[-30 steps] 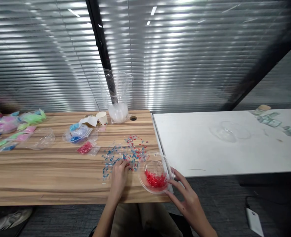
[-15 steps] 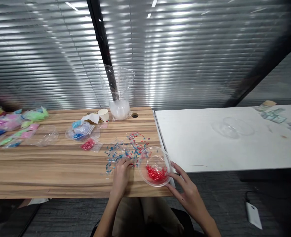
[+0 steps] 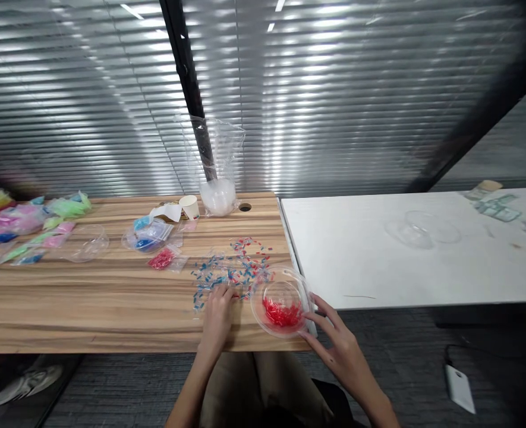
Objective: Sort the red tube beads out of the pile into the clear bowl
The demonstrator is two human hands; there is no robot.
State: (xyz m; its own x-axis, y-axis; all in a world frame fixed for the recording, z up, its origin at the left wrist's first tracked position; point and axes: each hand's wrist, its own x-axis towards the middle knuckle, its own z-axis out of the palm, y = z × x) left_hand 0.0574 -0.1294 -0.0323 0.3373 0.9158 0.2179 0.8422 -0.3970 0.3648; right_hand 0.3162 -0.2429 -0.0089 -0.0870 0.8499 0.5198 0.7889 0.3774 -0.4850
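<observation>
Several small blue and red tube beads (image 3: 213, 270) lie scattered on the wooden table. At their near edge, my left hand (image 3: 217, 312) reaches down with its fingers bent together on the beads; whatever is between the fingertips is too small to make out. A clear plastic bowl (image 3: 263, 321) stands to the right of it, tilted slightly, with a heap of red tube beads (image 3: 283, 313) at its bottom. My right hand (image 3: 336, 339) grips the bowl's right rim, thumb below and fingers along the side.
Further left are a small bag of red beads (image 3: 162, 258), a clear bowl with blue packets (image 3: 144, 235), and colourful bags (image 3: 17, 220). A paper cup (image 3: 189, 207) and a bag of white material (image 3: 218, 196) stand at the back. Clear lids (image 3: 423, 229) lie on the white table (image 3: 334, 255).
My left hand has shifted slightly left, its fingers drawing closer together over the beads. The bowl and my right hand have barely moved. A shoe now shows under the table at left.
</observation>
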